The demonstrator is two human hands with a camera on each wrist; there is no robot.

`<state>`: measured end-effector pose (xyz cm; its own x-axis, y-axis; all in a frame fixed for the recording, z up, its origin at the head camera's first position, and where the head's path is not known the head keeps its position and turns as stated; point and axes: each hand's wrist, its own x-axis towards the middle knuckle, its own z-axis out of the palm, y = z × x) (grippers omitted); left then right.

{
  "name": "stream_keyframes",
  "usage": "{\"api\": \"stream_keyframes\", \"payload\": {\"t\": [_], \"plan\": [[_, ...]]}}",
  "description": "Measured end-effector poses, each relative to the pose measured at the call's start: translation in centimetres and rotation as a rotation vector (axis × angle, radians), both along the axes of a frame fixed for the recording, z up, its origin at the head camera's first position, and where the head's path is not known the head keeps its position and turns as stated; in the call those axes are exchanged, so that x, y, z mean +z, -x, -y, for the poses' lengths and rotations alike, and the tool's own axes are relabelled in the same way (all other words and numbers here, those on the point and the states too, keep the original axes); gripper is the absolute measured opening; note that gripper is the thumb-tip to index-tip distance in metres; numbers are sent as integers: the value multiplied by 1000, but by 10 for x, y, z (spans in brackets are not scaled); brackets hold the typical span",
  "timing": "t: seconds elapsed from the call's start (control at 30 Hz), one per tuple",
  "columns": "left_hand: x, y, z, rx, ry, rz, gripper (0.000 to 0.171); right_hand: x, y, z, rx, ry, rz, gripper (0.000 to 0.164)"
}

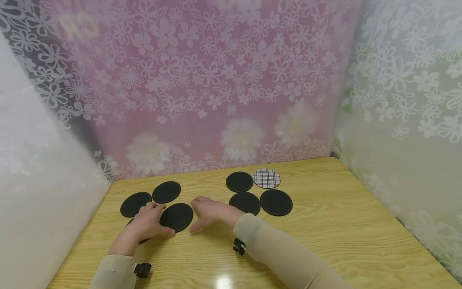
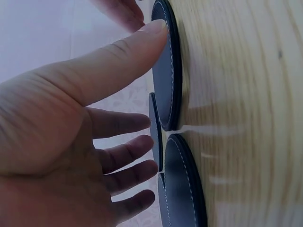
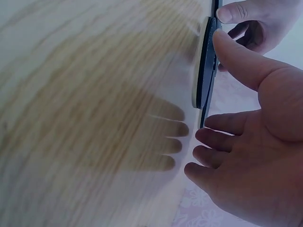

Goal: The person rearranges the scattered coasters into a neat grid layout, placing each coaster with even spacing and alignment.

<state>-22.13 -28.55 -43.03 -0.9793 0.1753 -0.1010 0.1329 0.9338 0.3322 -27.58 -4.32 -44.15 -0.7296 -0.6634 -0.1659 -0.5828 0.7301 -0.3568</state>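
In the head view, a round black coaster (image 1: 177, 218) lies flat on the wooden table between both hands. My left hand (image 1: 147, 221) is at its left side. The left wrist view shows the thumb at the rim of the stitched coaster (image 2: 163, 85), with the other fingers loosely extended. On the opposite side, my right hand (image 1: 213, 212) has its fingers spread and its thumb near the edge. The right wrist view shows that coaster's side (image 3: 204, 71) by the thumb. Another black coaster (image 1: 144, 241) is mostly hidden beneath the left hand.
Two black coasters, one far left (image 1: 133, 205) and one behind (image 1: 166, 192), complete the left group. On the right lie black coasters (image 1: 239, 182), one partly behind the right forearm, and a plaid coaster (image 1: 266, 178). Floral curtains (image 1: 216, 88) enclose the table (image 1: 325, 224) on three sides.
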Motion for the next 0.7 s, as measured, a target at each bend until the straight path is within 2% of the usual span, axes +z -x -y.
{"api": "stream_keyframes", "payload": {"t": [0.17,0.37,0.53,0.7], "plan": [[0,0,2,24,28,18,103,-2,-1,3,-7,-5,-22,96],[-1,1,6,14,65,26,95,-3,-1,7,-13,-15,-64,87],[1,-1,8,5,55,27,92,-5,-1,11,-12,-8,-94,76],[4,-1,7,4,42,36,89,-6,-1,16,-24,0,-119,75]]}}
